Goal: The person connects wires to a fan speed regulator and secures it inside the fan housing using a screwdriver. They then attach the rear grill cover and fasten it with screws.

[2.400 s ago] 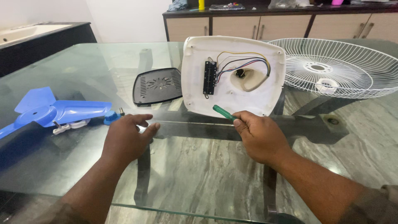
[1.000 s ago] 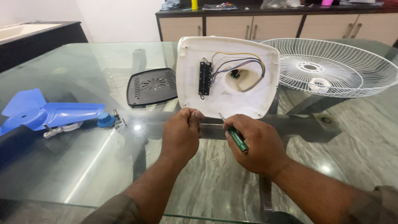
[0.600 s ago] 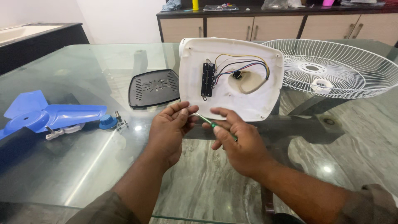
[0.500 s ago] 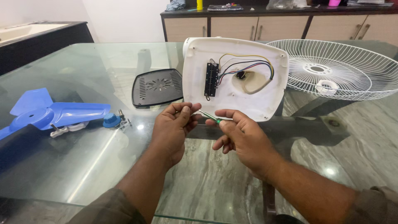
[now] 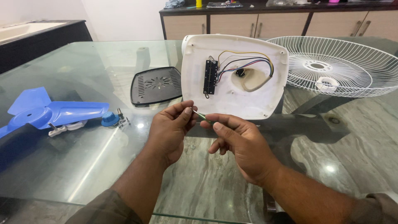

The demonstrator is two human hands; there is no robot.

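— Green-handled screwdriver (image 5: 206,119) sits pinched between both hands above the glass table's (image 5: 83,157) near edge, tip towards the left fingers.

— Right hand (image 5: 240,145) closes on the handle; left hand (image 5: 170,130) nips the thin shaft, steadying it, wrists angled inward.

— Behind them, the white fan housing (image 5: 234,74) lies open, wires exposed.

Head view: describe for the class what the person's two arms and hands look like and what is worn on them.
Both hands are bare: the left hand and the right hand wear no gloves, and no rings or watch show. The forearms are bare too. Dull brown-grey sleeves cover only the parts nearest the camera: the left sleeve and the right sleeve. No markings show on either.
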